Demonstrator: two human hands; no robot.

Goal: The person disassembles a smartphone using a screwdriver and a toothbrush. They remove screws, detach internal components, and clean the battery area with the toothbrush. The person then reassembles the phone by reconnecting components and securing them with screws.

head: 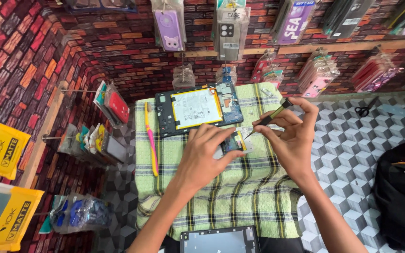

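My left hand (207, 157) presses down on a small circuit board part (236, 141) lying on a green checked cloth (240, 197). My right hand (292, 137) pinches a thin screwdriver (269, 117) with a yellow and black handle, its tip touching that small part. Just beyond the hands lies an opened tablet (198, 108) with its white battery and blue board showing.
A pink and yellow toothbrush (152, 140) lies along the cloth's left side. A tablet back cover (220, 241) sits at the near edge. Black scissors (365, 108) lie on the patterned counter at right, a black bag (401, 192) farther right. Packaged phone cases hang on the brick-pattern walls.
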